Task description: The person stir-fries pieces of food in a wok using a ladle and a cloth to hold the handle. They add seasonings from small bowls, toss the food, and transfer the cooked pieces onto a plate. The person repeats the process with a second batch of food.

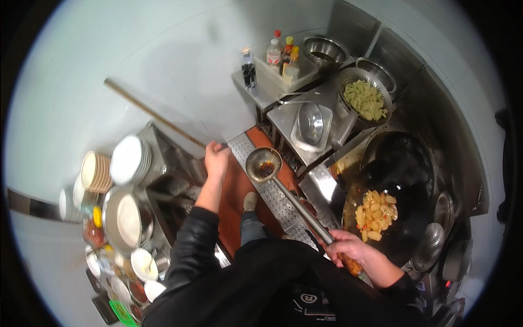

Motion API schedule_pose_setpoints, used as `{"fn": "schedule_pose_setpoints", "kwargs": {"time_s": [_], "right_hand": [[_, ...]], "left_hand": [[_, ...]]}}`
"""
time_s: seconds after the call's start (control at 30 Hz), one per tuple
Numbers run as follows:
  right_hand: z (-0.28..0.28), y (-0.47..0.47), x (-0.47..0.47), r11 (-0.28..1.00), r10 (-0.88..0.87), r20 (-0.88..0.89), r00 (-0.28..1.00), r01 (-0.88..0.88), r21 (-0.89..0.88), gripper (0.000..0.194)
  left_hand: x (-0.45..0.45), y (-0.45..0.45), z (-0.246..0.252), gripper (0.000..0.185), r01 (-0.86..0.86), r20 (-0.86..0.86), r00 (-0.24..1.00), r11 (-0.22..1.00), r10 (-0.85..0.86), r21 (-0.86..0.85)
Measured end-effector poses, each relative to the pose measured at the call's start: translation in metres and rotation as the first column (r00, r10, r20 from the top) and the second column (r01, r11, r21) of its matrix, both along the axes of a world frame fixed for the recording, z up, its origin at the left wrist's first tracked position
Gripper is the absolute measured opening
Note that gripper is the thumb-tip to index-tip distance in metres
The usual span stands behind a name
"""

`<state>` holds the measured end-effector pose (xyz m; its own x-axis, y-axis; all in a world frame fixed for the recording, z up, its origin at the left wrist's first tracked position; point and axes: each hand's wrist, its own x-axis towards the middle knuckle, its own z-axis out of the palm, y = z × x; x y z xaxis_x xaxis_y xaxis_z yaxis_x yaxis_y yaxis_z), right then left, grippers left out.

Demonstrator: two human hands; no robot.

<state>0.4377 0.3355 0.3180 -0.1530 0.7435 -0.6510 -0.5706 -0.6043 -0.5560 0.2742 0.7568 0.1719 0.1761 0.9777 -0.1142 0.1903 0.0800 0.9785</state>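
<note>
My right hand [347, 247] is wrapped around the handle of a metal ladle [304, 210], near its wooden grip. The ladle's bowl holds a little brown liquid and is over the floor strip, away from the wok. At my right, a black wok [398, 159] contains glossy pale-yellow pieces [376, 214] with red bits. My left hand [216, 159] is raised at the left with its fingers curled. A wooden pole [153, 112] runs up to that hand in the picture; whether the fingers grip it or it passes behind is not plain.
Stacked white plates [126, 159], bowls [96, 171] and a steel pot of white contents [128, 220] crowd the left counter. Sauce bottles [282, 57] stand in a bin ahead. A colander [365, 96] of chopped green vegetable sits beyond the wok; a perforated skimmer [428, 247] lies beside it.
</note>
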Motion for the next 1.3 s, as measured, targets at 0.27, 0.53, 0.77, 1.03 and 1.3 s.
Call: {"fn": "schedule_pose_setpoints", "kwargs": {"time_s": [0.27, 0.53, 0.77, 1.03, 1.3], "right_hand": [[0.001, 0.096, -0.018, 0.945, -0.308, -0.046, 0.95, 0.3, -0.131, 0.036], [-0.002, 0.19, -0.024, 0.894, -0.436, -0.052, 0.898, 0.426, -0.138, 0.037], [-0.012, 0.247, -0.016, 0.872, -0.486, -0.056, 0.872, 0.478, -0.106, 0.037], [-0.015, 0.281, -0.023, 0.886, -0.455, -0.007, 0.891, 0.452, -0.101, 0.039], [-0.011, 0.282, -0.043, 0.88, -0.464, 0.001, 0.886, 0.461, -0.119, 0.037]], "left_hand": [[0.212, 0.244, -0.016, 0.098, 0.34, -0.342, 0.903, 0.918, -0.259, 0.202], [0.304, 0.306, -0.057, 0.061, 0.205, -0.123, 0.977, 0.934, -0.176, 0.292], [0.216, 0.301, -0.007, 0.052, 0.673, -0.587, 0.737, 0.447, -0.335, 0.589], [0.16, 0.291, 0.028, 0.019, 0.988, -0.992, -0.086, -0.121, 0.092, -0.097], [0.167, 0.289, 0.028, 0.012, 0.951, -0.969, -0.142, -0.244, 0.204, -0.191]]}}
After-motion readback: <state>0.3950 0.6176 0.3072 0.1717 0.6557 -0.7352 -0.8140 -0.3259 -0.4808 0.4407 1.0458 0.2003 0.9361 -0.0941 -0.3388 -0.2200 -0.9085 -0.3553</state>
